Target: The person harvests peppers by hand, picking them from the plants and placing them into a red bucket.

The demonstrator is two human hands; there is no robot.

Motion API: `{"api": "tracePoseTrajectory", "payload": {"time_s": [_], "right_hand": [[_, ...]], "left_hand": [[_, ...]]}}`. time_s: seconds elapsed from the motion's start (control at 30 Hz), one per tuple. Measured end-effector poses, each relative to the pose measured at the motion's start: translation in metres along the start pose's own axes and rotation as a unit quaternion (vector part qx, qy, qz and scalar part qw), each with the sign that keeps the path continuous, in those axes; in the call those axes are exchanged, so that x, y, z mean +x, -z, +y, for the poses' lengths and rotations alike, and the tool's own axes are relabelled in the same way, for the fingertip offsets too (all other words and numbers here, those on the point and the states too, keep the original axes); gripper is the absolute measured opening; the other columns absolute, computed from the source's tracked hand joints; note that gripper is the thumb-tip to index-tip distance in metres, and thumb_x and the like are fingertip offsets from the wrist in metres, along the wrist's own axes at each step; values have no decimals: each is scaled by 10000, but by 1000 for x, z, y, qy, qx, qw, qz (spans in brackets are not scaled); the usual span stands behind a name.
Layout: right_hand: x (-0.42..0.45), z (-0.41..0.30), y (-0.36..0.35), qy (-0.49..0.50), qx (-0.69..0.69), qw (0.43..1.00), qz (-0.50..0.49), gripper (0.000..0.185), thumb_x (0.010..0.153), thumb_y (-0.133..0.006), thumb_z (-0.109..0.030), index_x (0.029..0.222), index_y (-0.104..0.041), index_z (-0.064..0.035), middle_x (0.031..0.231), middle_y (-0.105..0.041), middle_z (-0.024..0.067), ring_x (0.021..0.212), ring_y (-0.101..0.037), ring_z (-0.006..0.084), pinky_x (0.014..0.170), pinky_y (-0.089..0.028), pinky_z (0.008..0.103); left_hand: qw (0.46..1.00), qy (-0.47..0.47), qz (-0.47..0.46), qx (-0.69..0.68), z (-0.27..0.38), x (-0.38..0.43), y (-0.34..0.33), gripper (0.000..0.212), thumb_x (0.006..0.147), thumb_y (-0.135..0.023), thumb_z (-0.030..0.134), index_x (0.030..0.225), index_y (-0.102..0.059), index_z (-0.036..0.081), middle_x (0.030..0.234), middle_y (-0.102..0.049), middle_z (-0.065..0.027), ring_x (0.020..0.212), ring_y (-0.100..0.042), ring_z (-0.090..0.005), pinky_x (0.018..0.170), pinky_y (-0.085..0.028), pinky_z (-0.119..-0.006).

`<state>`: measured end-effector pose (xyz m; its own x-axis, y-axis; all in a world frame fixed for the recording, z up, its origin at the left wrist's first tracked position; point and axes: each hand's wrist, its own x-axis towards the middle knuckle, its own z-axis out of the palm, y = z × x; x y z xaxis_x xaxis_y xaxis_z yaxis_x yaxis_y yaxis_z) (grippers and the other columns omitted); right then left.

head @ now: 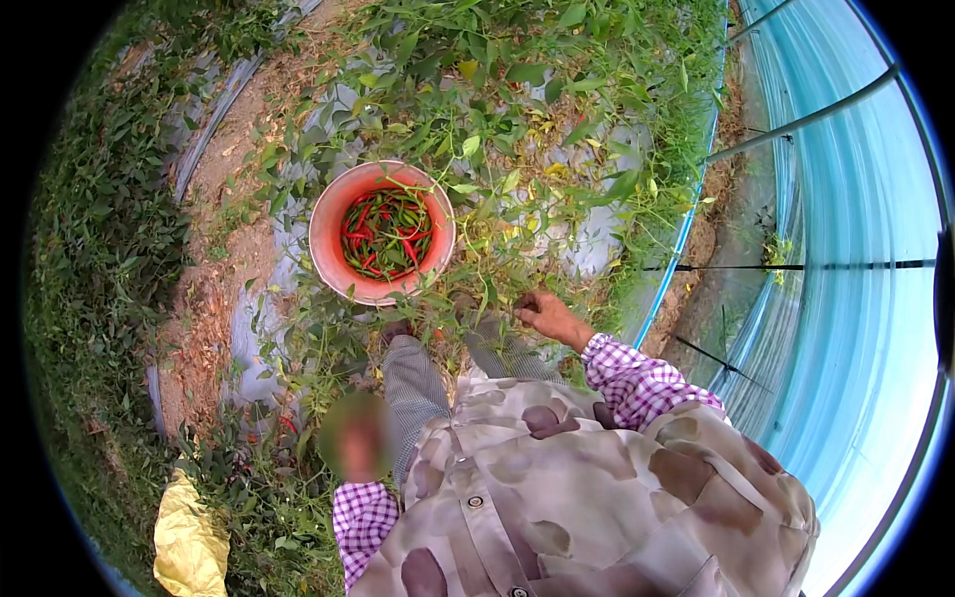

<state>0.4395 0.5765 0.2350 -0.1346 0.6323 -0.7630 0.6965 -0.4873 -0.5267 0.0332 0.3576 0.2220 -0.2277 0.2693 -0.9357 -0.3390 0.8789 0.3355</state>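
My right hand [550, 315] hangs over the low plants at my trouser leg, its fingers curled inward; whether something small is between them cannot be made out. Low at my left side, my left hand [359, 444] lies under a blurred patch, so its fingers are hidden. A round bucket, pale outside and reddish inside [326, 246], stands upright among the plants just beyond my feet. Red and green chili peppers [388, 233] cover its bottom. Neither hand touches the bucket. Leafy chili plants [485, 97] spread around it.
Grey plastic mulch sheeting [257, 336] shows between the plants, beside a strip of bare soil [216, 276]. Blue-tinted plastic sheeting [850, 224] on dark poles curves up at the right. A crumpled gold-coloured sheet or bag [190, 537] lies at the lower left.
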Motion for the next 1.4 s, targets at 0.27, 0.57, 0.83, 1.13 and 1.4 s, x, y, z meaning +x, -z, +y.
{"api": "tracePoseTrajectory", "payload": {"time_s": [0.27,0.57,0.83,1.13,1.4], "right_hand": [[-26,73,36,-49,1,990,134,305,806,-600,-243,980,-610,7,902,-655,148,847,-627,275,761,-490,349],[-46,159,81,-172,160,917,323,268,831,-596,-144,991,-563,68,845,-643,155,680,-645,195,619,-508,302],[-18,124,77,-65,217,926,303,266,860,-585,-185,1035,-547,12,870,-634,70,728,-617,140,571,-439,246],[-49,155,59,-138,282,915,254,207,876,-566,-176,983,-552,0,808,-638,66,665,-616,144,567,-443,260],[-66,173,54,-193,290,907,235,240,892,-554,-236,997,-549,-21,831,-637,64,697,-604,137,599,-437,248]], "left_hand": [[1000,9,-13,10,2,-6,-8,288,893,-568,210,1133,-562,50,971,-641,-74,808,-627,-149,628,-480,-270],[979,-142,-25,143,-66,39,21,330,899,-559,218,1171,-534,34,966,-639,-70,828,-627,-154,639,-476,-268],[970,-184,-15,157,-67,41,17,337,886,-585,256,1141,-556,38,954,-637,-58,820,-614,-134,660,-478,-262],[971,-186,33,145,-18,45,-31,353,894,-571,285,1136,-555,28,951,-640,-66,839,-622,-148,686,-487,-278],[999,-42,19,13,66,64,-92,338,908,-545,287,1106,-558,14,963,-634,-92,845,-621,-169,719,-494,-311]]}}
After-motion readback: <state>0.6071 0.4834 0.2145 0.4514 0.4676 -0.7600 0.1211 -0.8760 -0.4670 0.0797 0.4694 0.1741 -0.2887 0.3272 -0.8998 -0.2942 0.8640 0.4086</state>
